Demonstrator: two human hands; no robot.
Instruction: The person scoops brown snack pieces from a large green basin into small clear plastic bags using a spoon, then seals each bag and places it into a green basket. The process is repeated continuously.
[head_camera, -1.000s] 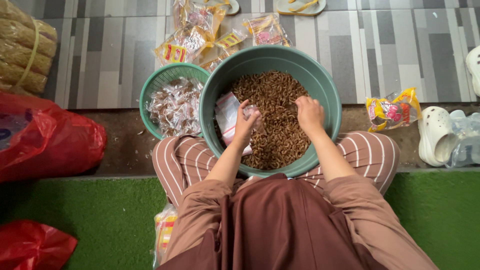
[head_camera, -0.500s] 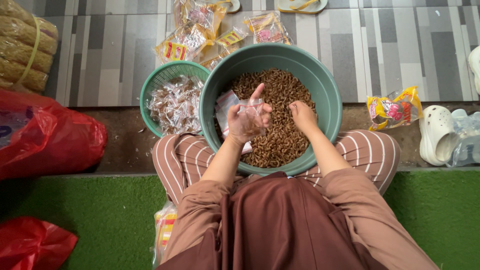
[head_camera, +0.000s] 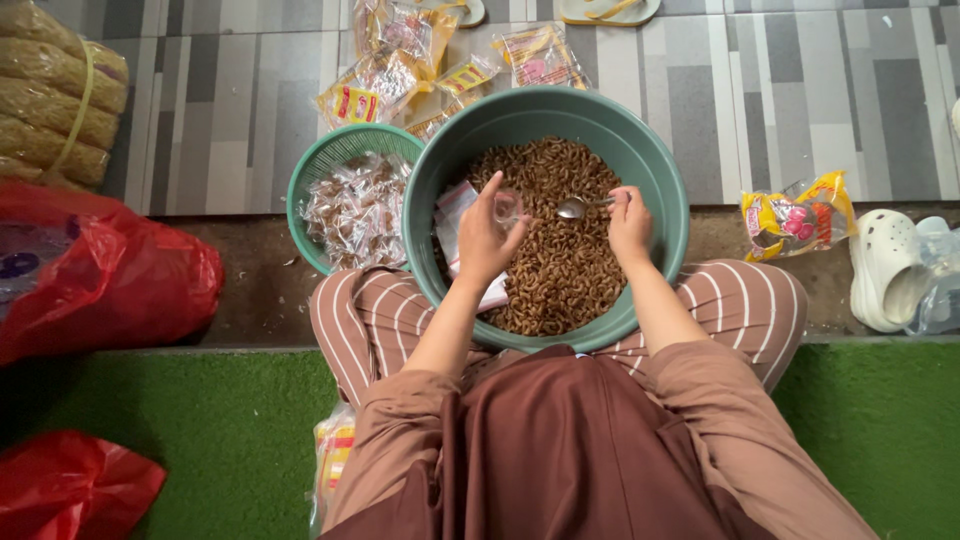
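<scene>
Metal spoon (head_camera: 578, 207) in your right hand (head_camera: 630, 222), handle pinched, bowl pointing left at the clear bag (head_camera: 506, 208) your left hand (head_camera: 485, 237) grips, over the basin (head_camera: 660, 160).

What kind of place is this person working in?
Probably a home porch or doorstep used for packing snacks: the person sits on a green mat beside a tiled floor, sandals nearby, spooning brown snacks from a large green basin, with filled packets around.
</scene>
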